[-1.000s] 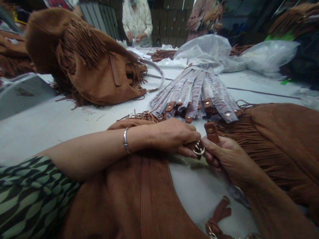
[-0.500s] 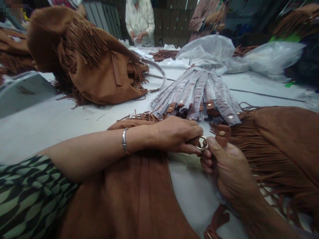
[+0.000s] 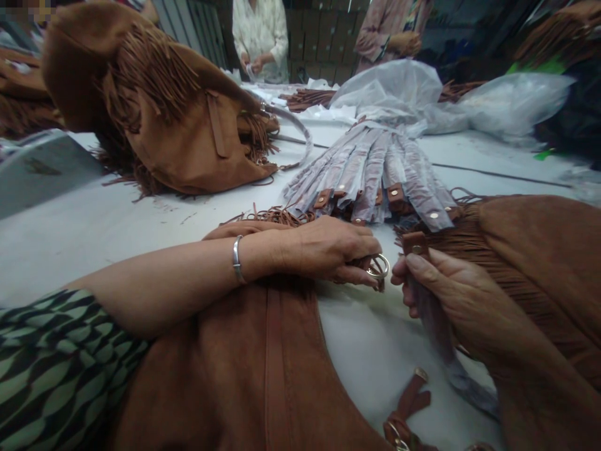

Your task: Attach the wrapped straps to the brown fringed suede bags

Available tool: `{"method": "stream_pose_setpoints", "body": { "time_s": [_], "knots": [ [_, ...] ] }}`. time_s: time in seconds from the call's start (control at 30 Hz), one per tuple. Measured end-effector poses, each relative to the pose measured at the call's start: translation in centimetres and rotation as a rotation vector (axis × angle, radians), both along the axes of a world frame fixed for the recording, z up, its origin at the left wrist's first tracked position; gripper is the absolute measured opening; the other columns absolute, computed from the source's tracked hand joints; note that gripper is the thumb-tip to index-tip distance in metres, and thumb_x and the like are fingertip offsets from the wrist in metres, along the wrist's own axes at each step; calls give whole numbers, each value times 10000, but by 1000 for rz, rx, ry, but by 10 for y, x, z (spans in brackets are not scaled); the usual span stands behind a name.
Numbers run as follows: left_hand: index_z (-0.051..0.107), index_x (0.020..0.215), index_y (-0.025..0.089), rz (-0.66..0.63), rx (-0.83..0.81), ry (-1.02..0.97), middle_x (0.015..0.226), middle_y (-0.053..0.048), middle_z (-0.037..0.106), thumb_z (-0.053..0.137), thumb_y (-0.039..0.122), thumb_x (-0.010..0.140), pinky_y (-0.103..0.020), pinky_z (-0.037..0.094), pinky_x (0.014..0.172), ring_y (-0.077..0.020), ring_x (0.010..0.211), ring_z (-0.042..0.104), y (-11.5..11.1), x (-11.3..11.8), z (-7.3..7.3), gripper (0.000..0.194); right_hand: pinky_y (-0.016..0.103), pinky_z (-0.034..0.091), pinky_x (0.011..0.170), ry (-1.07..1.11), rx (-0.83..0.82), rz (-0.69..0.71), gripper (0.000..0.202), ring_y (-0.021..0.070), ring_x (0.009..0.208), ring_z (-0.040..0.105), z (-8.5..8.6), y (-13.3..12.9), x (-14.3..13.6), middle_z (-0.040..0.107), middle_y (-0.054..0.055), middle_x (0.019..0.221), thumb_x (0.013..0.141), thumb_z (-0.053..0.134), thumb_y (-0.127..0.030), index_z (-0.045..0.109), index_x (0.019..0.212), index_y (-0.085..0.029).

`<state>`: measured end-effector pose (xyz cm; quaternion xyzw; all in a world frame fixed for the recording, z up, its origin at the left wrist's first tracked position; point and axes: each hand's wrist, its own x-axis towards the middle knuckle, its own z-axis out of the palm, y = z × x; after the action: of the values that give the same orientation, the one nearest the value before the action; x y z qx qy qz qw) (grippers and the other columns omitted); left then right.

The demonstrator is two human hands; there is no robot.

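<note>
Suede strap (plastic-sheathed) [image 3: 434,319] in right hand [image 3: 407,266], round ring [image 3: 378,267] in left [image 3: 370,263].

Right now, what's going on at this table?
A person's left hand holds a metal ring over the table, the forearm across a brown bag. The right hand pinches a partly wrapped strap near its snap end. Ring and strap are apart, with a small gap between them. More wrapped straps lie fanned out beyond the hands.
</note>
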<state>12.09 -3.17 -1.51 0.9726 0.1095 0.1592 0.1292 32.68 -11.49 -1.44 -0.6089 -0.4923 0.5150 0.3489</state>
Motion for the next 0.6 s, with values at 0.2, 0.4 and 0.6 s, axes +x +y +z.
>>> {"method": "stream_pose_setpoints", "body": {
  "time_s": [0.2,0.4,0.6],
  "knots": [
    [602,912,110,-66,25,-11,862,-90,604,530,404,910,-241,390,657,-148,737,535,2,0,-3,303,158,367,308,58,7,136,370,98,334,473,3,-3,4,534,-59,494,862,503,-596,493,923,-231],
    [603,936,107,-98,-28,-37,861,-96,606,506,422,918,-244,407,677,-152,751,538,4,-1,-3,330,132,373,333,210,-92,212,387,81,359,504,-4,2,7,584,-25,525,844,551,-570,479,766,-198],
    [603,950,97,-135,-81,-66,851,-96,603,525,383,915,-235,414,700,-144,749,529,2,-4,3,298,122,241,283,180,-123,280,478,42,273,314,-8,1,7,457,-45,405,848,489,-632,476,674,-188]
  ]
}}
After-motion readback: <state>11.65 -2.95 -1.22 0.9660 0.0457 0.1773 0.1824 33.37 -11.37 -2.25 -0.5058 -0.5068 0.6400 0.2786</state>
